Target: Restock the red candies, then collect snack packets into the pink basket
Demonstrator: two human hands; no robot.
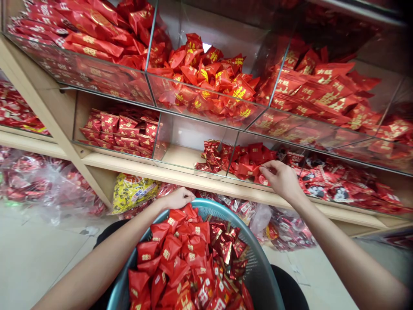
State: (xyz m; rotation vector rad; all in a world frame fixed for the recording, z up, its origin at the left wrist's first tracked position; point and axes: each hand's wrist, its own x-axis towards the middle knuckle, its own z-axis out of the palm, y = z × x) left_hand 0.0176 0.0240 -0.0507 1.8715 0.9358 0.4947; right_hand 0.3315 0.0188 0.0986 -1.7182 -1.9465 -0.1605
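At the far edge of a blue-green plastic basket (222,209), my left hand (177,199) is closed over the rim with its fingers curled. Red wrapped sweets (185,245) with gold print fill much of the basket, and shinier dark-red foil sweets (227,241) lie at its right. My right hand (283,177) reaches to the lower shelf, thumb and fingers pinched at a red wrapped sweet (262,179). Beside it, more red packets (247,159) lie in the same compartment. Just left, a compartment holds a small pile of red foil sweets (212,156).
Above, clear-fronted bins (206,97) hold red packets and jut over the lower shelf. A wooden shelf edge (135,167) runs across. Beneath are a yellow bag (134,192) and clear plastic bags (287,226) of sweets. Pale floor tiles (29,254) show at left.
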